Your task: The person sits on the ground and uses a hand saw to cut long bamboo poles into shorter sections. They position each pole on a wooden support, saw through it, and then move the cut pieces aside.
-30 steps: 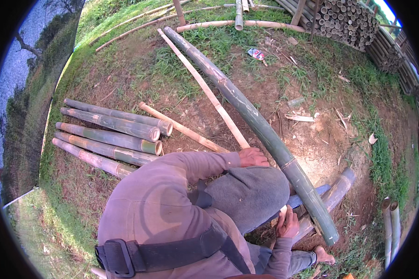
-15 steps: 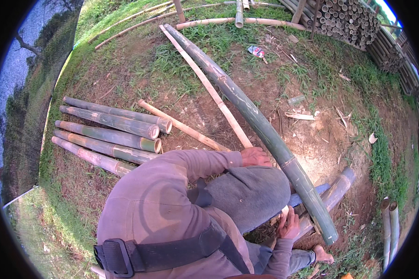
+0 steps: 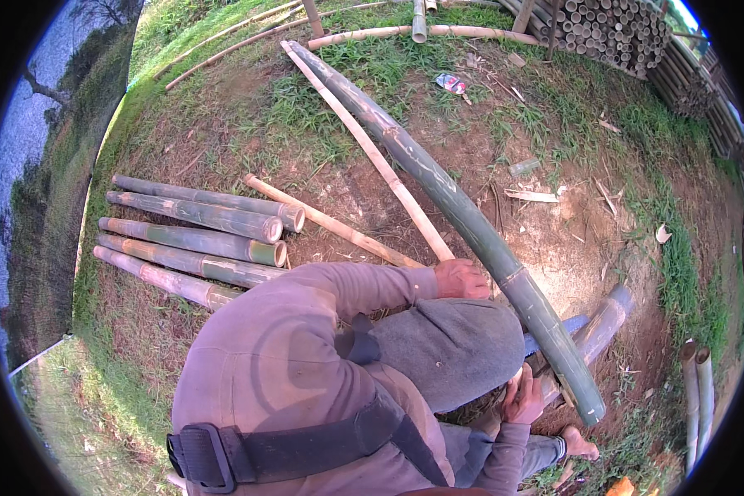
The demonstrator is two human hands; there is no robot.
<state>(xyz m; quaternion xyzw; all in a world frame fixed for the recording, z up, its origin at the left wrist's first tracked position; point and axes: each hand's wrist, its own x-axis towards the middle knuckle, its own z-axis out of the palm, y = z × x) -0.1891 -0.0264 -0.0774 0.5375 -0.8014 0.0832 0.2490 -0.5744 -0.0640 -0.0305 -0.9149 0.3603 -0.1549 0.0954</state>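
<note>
A long green bamboo pole point(image 3: 438, 186) slants from the far middle down to the near right, its near end resting over a shorter bamboo piece point(image 3: 608, 318). Beside it lies a pale bamboo strip point(image 3: 388, 182), running down to my left hand point(image 3: 465, 279), whose fingers are closed round its lower part. My bent knee covers the stretch between my hands. Beyond the knee, my right hand point(image 3: 522, 401) pinches a narrow pale piece point(image 3: 517, 376); whether it belongs to the same strip is hidden. Something blue point(image 3: 574, 323) shows under the green pole, its kind unclear.
Several cut bamboo lengths point(image 3: 194, 240) lie side by side at left, near a thin bamboo stick point(image 3: 331, 219). Stacked bamboo point(image 3: 608, 33) stands at the far right. Two short poles point(image 3: 697, 397) are at the right edge. A bare foot point(image 3: 581, 444) rests near the pole's end.
Both hands and my knee have shifted slightly right. The near end of the green pole and the lower end of the pale strip appear a little farther right too.
</note>
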